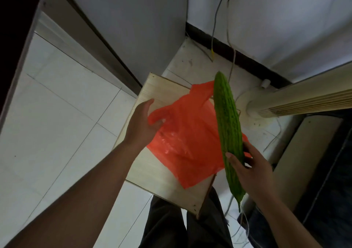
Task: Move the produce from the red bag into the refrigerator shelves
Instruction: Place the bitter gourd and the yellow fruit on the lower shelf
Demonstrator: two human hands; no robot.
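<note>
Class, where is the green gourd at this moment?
Head view, right of centre: the green gourd is gripped by the right hand, over the red bag.

Both hands out front, each with a hold

Your left hand [142, 123] reaches in on a long, nearly straight arm from the lower left, back of the hand up, thumb pointing forward, fingers curled in on the handle of the red bag [186, 133]. Your right hand [251, 169] comes up from the lower right, thumb laid across the near face of the bitter gourd [226, 118], fingers wrapped behind it; most of its length rises past your fingertips.
</note>
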